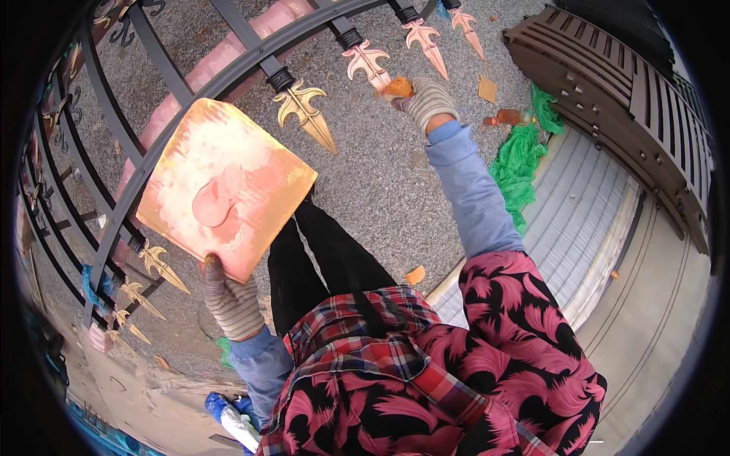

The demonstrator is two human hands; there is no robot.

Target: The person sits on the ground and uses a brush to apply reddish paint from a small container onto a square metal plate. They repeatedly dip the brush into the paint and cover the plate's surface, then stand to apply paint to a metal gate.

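Here your right hand (427, 100) grips a small orange sponge-like pad (398, 87) and presses it to the pink-primed spear finial (368, 62) at about twelve o'clock, while your left hand (230, 299), at seven o'clock, is closed around the lower edge of a flat board smeared with pink and orange paint (224, 186).

As for progress, I judge it partial. The finial at eleven o'clock (306, 112) and the small ones at eight o'clock (161, 266) already look gold. The three at the top, toward one o'clock, still show pink, so those seem left to coat.

For room, the dark curved rail of the gate (251, 64) sweeps from eight o'clock up to twelve, with its points jutting toward you. The board sits right against that rail. Open gravel ground (380, 182) lies between your arms. At three o'clock a green cloth (518, 163) and a brown slatted panel (608, 83) hem the right side.
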